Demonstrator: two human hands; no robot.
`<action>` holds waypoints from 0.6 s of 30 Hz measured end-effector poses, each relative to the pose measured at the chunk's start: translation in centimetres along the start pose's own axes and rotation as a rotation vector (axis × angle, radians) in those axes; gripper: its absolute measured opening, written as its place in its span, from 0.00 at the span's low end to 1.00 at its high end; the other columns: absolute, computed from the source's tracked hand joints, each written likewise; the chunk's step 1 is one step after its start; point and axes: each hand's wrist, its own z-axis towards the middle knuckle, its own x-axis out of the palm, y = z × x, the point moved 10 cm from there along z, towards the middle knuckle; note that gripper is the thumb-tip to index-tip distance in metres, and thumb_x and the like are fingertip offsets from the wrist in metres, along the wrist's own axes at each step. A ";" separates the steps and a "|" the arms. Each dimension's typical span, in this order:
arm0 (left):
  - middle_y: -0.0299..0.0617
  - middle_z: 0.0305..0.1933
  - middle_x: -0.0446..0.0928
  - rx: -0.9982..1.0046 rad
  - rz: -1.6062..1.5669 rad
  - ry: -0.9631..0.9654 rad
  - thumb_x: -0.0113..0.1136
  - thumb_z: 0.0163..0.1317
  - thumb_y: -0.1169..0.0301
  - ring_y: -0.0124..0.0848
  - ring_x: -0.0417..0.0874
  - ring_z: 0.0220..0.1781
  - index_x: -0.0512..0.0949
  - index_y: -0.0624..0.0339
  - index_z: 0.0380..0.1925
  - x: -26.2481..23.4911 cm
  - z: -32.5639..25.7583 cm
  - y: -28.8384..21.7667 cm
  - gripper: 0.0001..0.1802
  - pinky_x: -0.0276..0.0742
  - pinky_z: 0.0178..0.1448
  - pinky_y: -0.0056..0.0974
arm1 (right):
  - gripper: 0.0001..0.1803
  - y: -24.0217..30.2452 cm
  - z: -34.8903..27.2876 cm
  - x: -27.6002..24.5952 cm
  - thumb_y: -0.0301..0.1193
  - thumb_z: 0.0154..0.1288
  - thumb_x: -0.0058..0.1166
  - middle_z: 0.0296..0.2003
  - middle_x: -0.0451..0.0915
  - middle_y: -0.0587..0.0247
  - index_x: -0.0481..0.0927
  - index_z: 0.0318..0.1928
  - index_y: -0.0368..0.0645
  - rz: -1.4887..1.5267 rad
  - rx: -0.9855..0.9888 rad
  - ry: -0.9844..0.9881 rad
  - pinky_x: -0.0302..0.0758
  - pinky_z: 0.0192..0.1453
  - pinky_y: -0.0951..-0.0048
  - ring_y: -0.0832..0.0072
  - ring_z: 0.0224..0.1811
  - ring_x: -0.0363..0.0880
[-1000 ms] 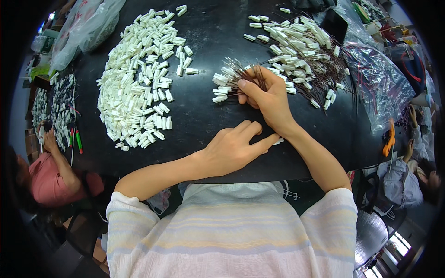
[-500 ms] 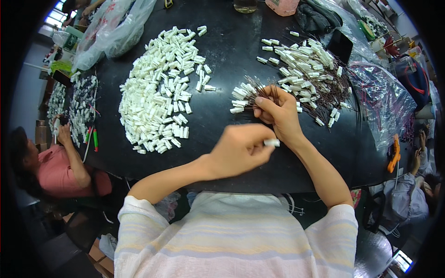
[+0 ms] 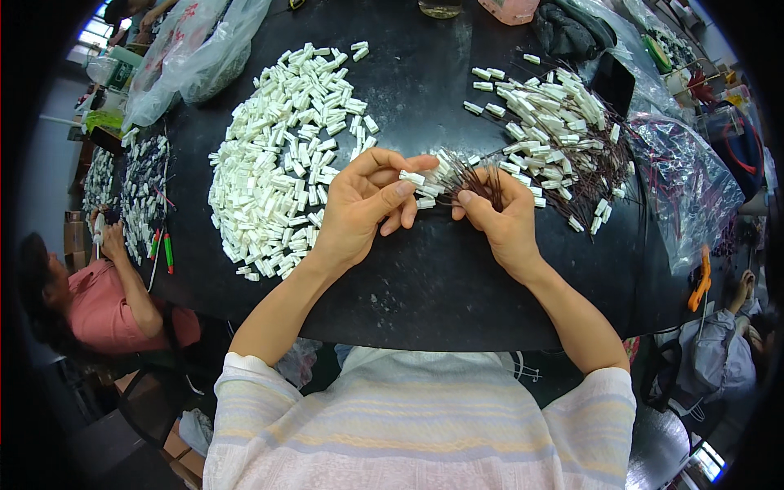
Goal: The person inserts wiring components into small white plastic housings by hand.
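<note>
My left hand (image 3: 365, 204) pinches a small white plastic connector (image 3: 412, 177) between thumb and forefinger, the other fingers loosely curled. Close to its right, my right hand (image 3: 505, 219) is closed round a bundle of thin dark brown wires (image 3: 475, 181). White connectors (image 3: 434, 181) sit at the bundle's left end, right beside my left fingertips. Whether the pinched connector has a wire in it, I cannot tell. A large heap of loose white connectors (image 3: 265, 155) spreads to the left. Past my right hand lies a pile of brown wires with white connectors (image 3: 563, 122).
Everything lies on a black table (image 3: 408, 302). Clear plastic bags (image 3: 686, 188) edge it at the right, near a black phone (image 3: 612, 83) and an orange tool (image 3: 700, 279). Another plastic bag (image 3: 208, 61) is at far left. A person in a pink shirt (image 3: 114, 306) sits at the left.
My left hand has moved from in front of my right wrist, up and left, to the connector end of the bundle. My right hand still grips the wires. The view has shifted slightly.
</note>
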 end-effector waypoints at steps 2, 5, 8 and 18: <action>0.49 0.41 0.75 0.083 0.064 -0.023 0.53 0.57 0.77 0.19 0.70 0.22 0.69 0.63 0.37 -0.4 -0.1 -0.4 0.07 0.61 0.19 0.19 | 0.03 0.2 0.1 0.2 0.23 0.57 0.50 0.22 0.75 0.68 0.73 0.31 0.35 -0.071 -0.017 0.009 0.67 0.30 0.85 0.87 0.25 0.71; 0.45 0.36 0.74 0.051 0.042 -0.059 0.54 0.56 0.78 0.17 0.65 0.20 0.69 0.64 0.36 -0.8 -0.2 0.0 0.08 0.57 0.20 0.19 | 0.04 -0.1 0.1 0.1 0.24 0.57 0.51 0.22 0.75 0.68 0.73 0.31 0.35 -0.074 -0.041 0.003 0.67 0.30 0.85 0.87 0.25 0.71; 0.42 0.32 0.75 0.029 0.031 -0.077 0.55 0.55 0.78 0.16 0.62 0.19 0.69 0.64 0.35 -0.8 -0.2 0.1 0.08 0.55 0.20 0.19 | 0.04 0.0 0.1 -0.1 0.24 0.57 0.51 0.22 0.75 0.69 0.73 0.31 0.35 -0.087 -0.039 0.002 0.67 0.29 0.85 0.87 0.25 0.71; 0.43 0.30 0.77 0.024 0.138 -0.057 0.55 0.55 0.79 0.15 0.62 0.19 0.69 0.64 0.35 -0.5 0.0 0.4 0.08 0.54 0.20 0.20 | 0.05 -0.4 0.1 -0.3 0.23 0.55 0.53 0.22 0.74 0.69 0.72 0.31 0.34 -0.025 -0.036 0.007 0.67 0.29 0.85 0.88 0.25 0.70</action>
